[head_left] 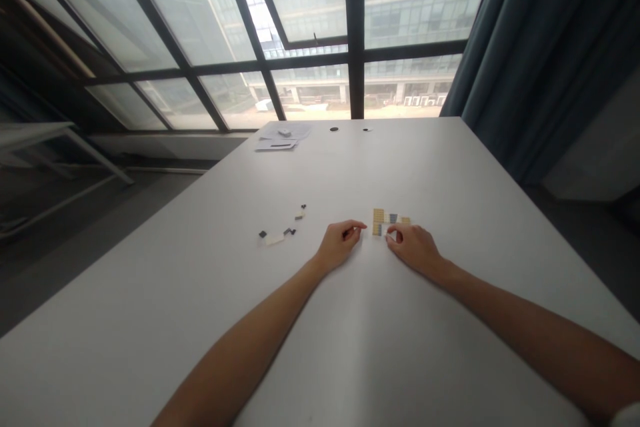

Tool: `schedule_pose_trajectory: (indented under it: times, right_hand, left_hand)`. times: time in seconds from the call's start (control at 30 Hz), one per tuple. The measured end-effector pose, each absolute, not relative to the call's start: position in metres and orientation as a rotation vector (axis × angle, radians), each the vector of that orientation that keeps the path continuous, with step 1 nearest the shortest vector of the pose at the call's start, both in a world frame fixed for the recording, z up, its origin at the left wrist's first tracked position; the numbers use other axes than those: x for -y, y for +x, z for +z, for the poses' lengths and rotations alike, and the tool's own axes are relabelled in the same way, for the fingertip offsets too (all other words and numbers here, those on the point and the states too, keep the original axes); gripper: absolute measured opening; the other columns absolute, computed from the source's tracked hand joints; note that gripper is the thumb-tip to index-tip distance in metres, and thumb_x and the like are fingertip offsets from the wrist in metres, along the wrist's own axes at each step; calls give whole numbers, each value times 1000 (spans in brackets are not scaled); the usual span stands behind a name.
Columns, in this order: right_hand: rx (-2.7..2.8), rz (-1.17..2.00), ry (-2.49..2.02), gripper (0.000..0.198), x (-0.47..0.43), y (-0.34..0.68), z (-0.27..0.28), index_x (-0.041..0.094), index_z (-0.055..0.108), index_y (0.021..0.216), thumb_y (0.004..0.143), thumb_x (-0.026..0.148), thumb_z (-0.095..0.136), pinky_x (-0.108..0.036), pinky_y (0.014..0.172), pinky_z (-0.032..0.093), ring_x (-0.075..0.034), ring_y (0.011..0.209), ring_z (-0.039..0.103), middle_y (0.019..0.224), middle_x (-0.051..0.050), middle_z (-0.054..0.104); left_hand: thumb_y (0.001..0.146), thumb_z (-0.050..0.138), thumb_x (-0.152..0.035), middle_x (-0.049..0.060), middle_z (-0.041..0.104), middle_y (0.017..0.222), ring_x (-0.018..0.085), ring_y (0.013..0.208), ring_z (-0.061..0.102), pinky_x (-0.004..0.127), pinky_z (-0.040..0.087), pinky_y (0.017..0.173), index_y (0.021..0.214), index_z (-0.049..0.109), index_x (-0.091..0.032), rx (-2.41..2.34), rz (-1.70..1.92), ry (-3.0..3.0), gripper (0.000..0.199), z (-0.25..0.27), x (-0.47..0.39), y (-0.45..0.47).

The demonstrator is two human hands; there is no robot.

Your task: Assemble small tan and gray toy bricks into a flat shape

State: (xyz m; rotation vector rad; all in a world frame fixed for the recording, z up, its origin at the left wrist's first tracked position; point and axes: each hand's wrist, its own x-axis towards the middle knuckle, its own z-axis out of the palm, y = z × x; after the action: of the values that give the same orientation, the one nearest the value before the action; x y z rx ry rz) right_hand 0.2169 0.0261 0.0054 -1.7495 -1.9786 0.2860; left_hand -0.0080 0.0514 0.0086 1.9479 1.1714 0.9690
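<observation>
A flat arrangement of small tan, white and blue-grey pieces, which look like building bricks (379,215), lies on the white table (345,173) between and just beyond my hands. My right hand (414,245) rests at its near right edge. Thumb and index finger are pinched low beside a white part, and the fingers hide what they hold. To the left of the bricks is my left hand (341,244), its index finger stretched toward them and the thumb apart below. Nothing shows in that hand.
Loose small pieces lie left of my hands: a dark piece (263,234), a pale strip (275,240), grey pieces (287,231) and a few more. Papers (276,145) lie at the far left of the table. Windows and a blue curtain (505,60) stand beyond.
</observation>
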Motion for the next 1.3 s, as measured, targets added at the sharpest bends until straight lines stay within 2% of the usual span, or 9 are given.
schedule_pose_trajectory:
  times: [0.13, 0.27, 1.3]
  right_hand:
    - [1985, 285, -1837, 21, -23, 215, 9, 22, 75, 100, 89, 34, 62, -28, 61, 35, -18, 67, 62, 75, -2, 72]
    - [1999, 280, -1856, 23, -21, 214, 13, 24, 76, 94, 92, 36, 57, -28, 61, 36, -17, 68, 63, 76, -2, 72]
    - [2027, 225, -1799, 19, -27, 210, 7, 26, 76, 89, 90, 34, 58, -27, 62, 35, -17, 69, 63, 75, 0, 73]
  left_hand:
    - [88, 53, -26, -7, 38, 57, 9, 55, 32, 22, 28, 56, 99, 77, -14, -1163, 972, 1970, 29, 8, -52, -8]
    - [87, 53, -24, -6, 40, 57, 8, 54, 33, 22, 28, 56, 99, 77, -14, -1158, 966, 1992, 28, 7, -52, -7]
    - [87, 53, -18, -7, 44, 55, 8, 53, 37, 21, 32, 59, 102, 77, -17, -1153, 936, 2107, 28, 9, -51, -1]
